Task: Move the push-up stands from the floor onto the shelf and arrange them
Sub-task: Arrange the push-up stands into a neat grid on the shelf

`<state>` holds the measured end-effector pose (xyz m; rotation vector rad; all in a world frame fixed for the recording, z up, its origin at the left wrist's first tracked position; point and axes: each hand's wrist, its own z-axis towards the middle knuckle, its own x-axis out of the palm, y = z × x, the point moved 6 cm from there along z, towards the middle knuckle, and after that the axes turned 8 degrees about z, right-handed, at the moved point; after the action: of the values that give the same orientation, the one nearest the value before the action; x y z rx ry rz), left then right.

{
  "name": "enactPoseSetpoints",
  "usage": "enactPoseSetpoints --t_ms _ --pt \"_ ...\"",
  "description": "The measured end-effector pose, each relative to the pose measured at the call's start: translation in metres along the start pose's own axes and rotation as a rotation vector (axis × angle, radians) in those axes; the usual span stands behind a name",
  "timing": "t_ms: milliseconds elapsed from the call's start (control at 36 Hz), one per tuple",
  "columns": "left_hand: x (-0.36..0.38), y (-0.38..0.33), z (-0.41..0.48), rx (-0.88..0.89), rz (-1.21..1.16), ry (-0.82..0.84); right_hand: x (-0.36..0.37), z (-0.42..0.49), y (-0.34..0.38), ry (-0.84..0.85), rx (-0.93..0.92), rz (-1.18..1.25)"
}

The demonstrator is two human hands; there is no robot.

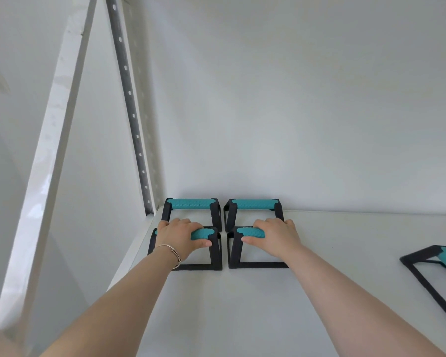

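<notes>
Several push-up stands with black frames and teal grips stand on the white shelf [242, 310]. Two sit against the back wall, the back left stand [192, 203] and the back right stand [254, 204]. Just in front of them are the front left stand [215, 256] and the front right stand [233, 253]. My left hand [179, 237] is wrapped around the front left stand's teal grip. My right hand [274, 235] is wrapped around the front right stand's grip. Both front stands rest on the shelf, side by side with a narrow gap.
Another push-up stand [438, 276] lies at the shelf's right edge, cut off by the frame. A perforated metal upright [131, 109] rises at the shelf's back left corner, and a white post [47, 161] stands further left. A white wall backs the shelf.
</notes>
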<state>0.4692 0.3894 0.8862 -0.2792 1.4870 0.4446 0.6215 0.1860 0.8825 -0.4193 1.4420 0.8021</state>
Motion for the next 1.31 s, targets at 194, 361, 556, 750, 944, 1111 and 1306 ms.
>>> enactPoseSetpoints --t_ms 194,361,556,750,944,1111,1306 --pt "0.0003 -0.0004 0.0013 0.000 0.011 -0.016 0.0012 0.0014 -0.0013 -0.013 0.000 0.010" --pt "-0.0002 -0.0010 0.0028 0.006 0.014 -0.008 0.0005 0.0027 0.0002 -0.020 0.005 0.014" --pt "0.0027 -0.0003 0.0050 0.007 0.021 -0.010 0.0001 0.0060 -0.0004 -0.001 0.000 0.007" --pt "0.0021 -0.0006 0.0069 0.004 0.022 -0.007 -0.0013 0.0036 0.0009 -0.003 -0.010 -0.003" --pt "0.0018 -0.0019 0.0071 0.001 0.025 0.000 -0.0003 0.0037 0.0010 -0.012 -0.013 -0.017" --pt "0.0028 -0.0017 0.0081 0.003 0.022 -0.002 -0.0002 0.0028 0.0016 -0.022 -0.010 -0.014" --pt "0.0022 -0.0014 0.0088 0.004 0.025 -0.002 0.0014 0.0036 0.0011 -0.049 -0.017 -0.021"
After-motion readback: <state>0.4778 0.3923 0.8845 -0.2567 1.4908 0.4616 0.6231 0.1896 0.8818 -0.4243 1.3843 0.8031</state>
